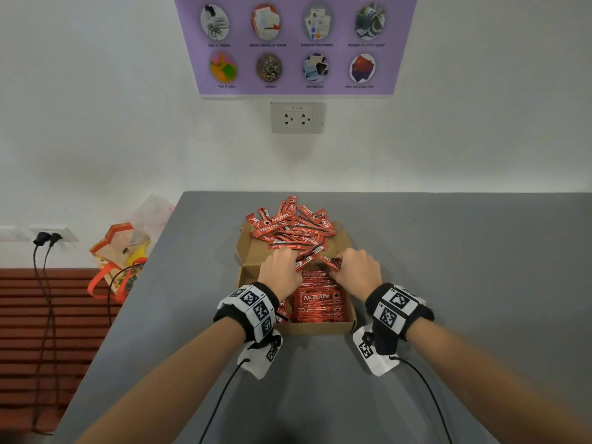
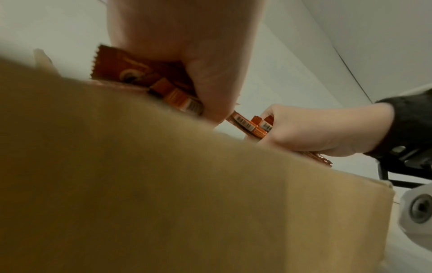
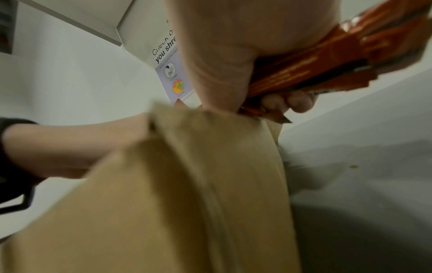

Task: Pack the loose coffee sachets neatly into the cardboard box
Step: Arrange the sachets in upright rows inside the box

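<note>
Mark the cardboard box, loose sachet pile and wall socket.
cardboard box (image 1: 320,326): head view, near front wall.
loose sachet pile (image 1: 293,227): head view, middle of heap on the flap.
wall socket (image 1: 297,118): head view, faceplate centre.

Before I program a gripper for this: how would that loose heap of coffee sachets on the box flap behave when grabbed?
The loose sachets lie criss-crossed, so they would probably slide apart. The foil looks glossy, likely slippery. Each hand, left hand and right hand, grips several at once, suggesting they are light.

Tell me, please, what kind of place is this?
Probably an office utility or copy room: a wall poster about what to check before using a paper shredder, a wall socket, and a plain grey table.
</note>
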